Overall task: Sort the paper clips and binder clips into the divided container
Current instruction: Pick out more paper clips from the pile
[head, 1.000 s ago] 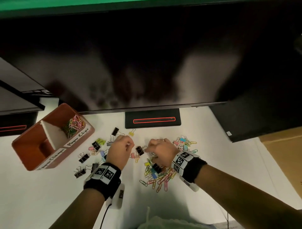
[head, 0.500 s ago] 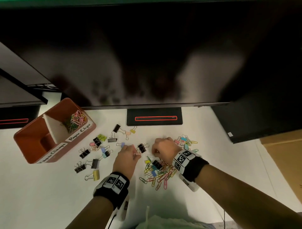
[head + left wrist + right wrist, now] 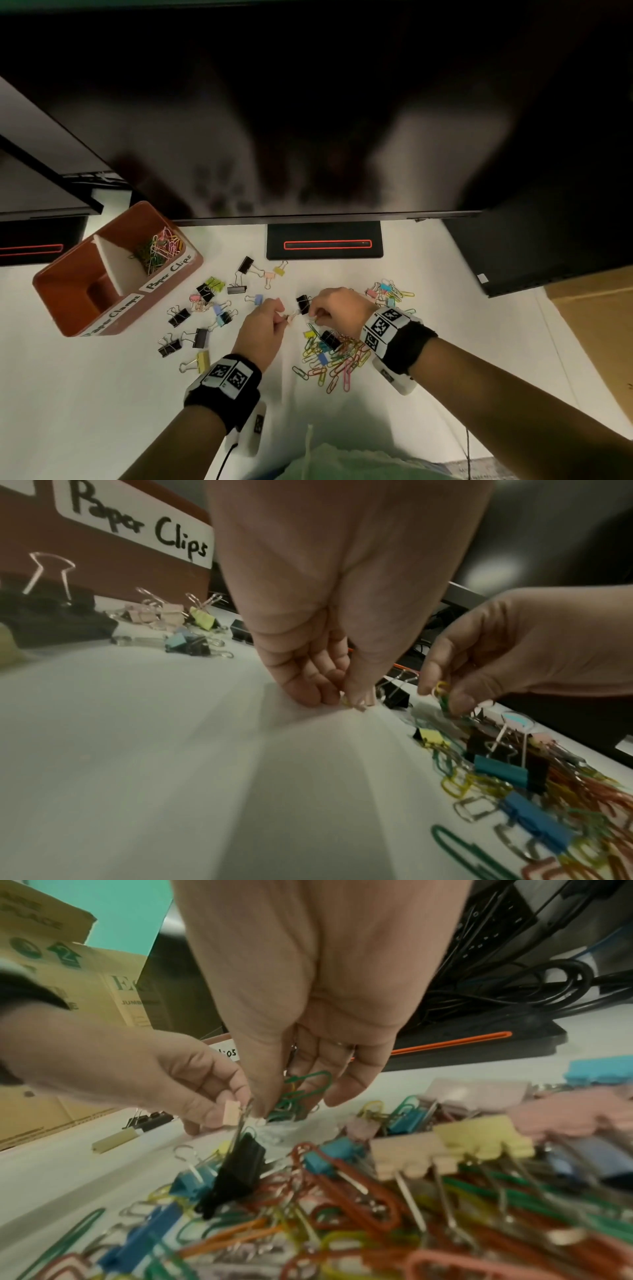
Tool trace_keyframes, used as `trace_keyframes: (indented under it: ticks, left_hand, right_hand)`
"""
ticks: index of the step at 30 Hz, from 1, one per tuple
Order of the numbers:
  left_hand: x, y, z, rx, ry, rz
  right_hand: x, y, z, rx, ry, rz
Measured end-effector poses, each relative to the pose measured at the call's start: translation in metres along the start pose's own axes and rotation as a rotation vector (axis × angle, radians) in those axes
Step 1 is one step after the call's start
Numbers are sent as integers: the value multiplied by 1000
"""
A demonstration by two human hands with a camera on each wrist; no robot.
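Your left hand (image 3: 265,323) is pinching a small pink binder clip (image 3: 232,1113) just above the white surface (image 3: 85,394), while your right hand (image 3: 337,310) is gripping green paper clips (image 3: 301,1093) beside it. Scattered binder clips (image 3: 205,308) are lying between you and the divided container (image 3: 113,270) at far left, and the paper-clip heap (image 3: 334,359) is crowding under your right wrist, with open surface nearer you.

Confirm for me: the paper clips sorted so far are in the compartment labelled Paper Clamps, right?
Not quite. In the head view the paper clips lie in the compartment labelled Paper Clips; the container's Paper Clamps side shows no clips.
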State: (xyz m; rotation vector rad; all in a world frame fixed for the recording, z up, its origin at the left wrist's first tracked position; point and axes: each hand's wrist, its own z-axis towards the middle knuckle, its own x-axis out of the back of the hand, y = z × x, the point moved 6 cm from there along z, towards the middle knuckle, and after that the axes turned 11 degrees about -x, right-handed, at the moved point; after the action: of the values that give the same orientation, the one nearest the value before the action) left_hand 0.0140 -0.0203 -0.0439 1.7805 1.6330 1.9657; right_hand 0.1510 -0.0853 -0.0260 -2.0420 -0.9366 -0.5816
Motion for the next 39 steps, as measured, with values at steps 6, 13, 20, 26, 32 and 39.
trace_keyframes:
  ticks: [6,13,20,26,32,39]
  left_hand:
    - [19,-12,-1,28,24,-32]
    - [39,-4,-4,8,49,-163]
    - [-6,20,-33,11,-208,-181]
    - [-33,14,-34,96,-112,-84]
    - [-34,16,-26,4,-58,-12]
    - [-31,14,-23,-71,-95,43]
  right_hand:
    - [-12,-7,9,-44,-32,-22]
    - [-10,-5,12,-40,-7,-32]
    - [-8,-3,14,-67,-16,-63]
    - [-2,-4,7,1,10,20]
    - [-16,-13,5,36,-59,-62]
    - [-13,-2,4,-33,-69,-48]
